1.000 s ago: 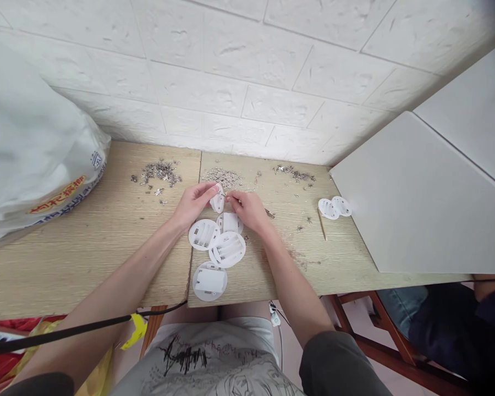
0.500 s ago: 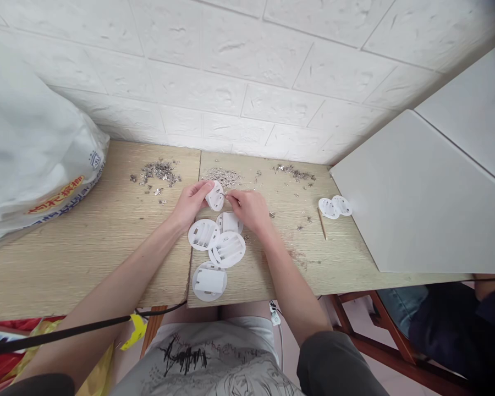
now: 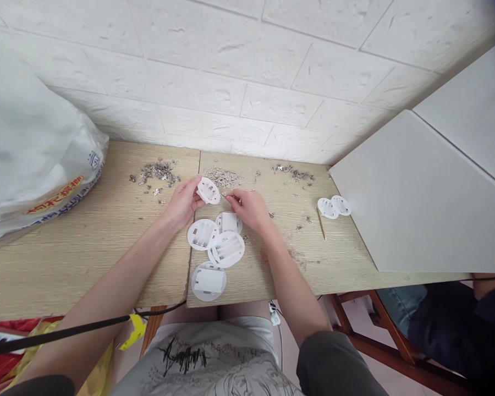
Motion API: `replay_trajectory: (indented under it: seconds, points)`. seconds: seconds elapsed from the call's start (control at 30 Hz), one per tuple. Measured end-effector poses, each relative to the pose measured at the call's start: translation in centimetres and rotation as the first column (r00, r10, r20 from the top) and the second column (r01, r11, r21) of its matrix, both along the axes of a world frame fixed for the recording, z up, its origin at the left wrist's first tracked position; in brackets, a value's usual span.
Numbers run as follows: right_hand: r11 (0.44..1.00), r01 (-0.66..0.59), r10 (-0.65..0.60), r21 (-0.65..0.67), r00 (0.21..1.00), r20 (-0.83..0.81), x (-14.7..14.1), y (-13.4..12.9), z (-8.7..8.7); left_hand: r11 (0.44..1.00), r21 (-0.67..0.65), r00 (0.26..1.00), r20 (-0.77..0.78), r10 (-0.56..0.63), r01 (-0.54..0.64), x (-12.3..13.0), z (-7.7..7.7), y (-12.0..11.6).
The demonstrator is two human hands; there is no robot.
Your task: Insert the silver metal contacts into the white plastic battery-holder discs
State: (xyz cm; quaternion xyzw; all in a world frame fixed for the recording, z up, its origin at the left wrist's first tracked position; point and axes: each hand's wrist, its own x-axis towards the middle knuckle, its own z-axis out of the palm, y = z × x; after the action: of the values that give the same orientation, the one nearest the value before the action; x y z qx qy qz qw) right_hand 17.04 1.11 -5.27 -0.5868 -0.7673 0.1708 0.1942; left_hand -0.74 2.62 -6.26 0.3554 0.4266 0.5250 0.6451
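My left hand [image 3: 183, 203] grips a round white plastic battery holder [image 3: 208, 190] by its left edge, its slotted side tilted up. Just right of it, my right hand [image 3: 247, 208] is closed in a pinch, with a tiny metal piece [image 3: 226, 196] at its fingertips. A small gap separates the fingertips from the holder. Below the hands lie several more round battery holders, among them a slotted one [image 3: 226, 249], another slotted one [image 3: 203, 235] and one with its flat back up [image 3: 208, 281]. Behind the hands spreads a heap of small metal contacts [image 3: 223, 177].
More metal parts are piled at the left [image 3: 160, 171] and right [image 3: 296, 172]. Two holders [image 3: 334, 207] and a wooden stick [image 3: 322, 224] lie near a white panel [image 3: 412, 203]. A large white bag [image 3: 37, 148] bulges at left. Someone's dark-clothed leg [image 3: 445, 330] shows lower right.
My left hand has turned the held battery holder and moved it left, away from my right fingertips. My right hand stays almost in place, still pinched.
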Motion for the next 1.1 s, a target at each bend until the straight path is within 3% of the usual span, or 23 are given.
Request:
replay_trajectory:
  seconds: [0.8, 1.1]
  points:
    - [0.999, 0.051, -0.05, -0.002, 0.986, -0.159, -1.3, -0.2, -0.9, 0.987, 0.08, 0.979, -0.161, -0.127, 0.141, 0.5, 0.3, -0.7]
    - [0.994, 0.106, -0.102, 0.006, 0.97, -0.218, 0.2, 0.3, -0.5, 0.998, 0.034, 0.994, -0.095, -0.057, 0.061, 0.4, 0.3, -0.5]
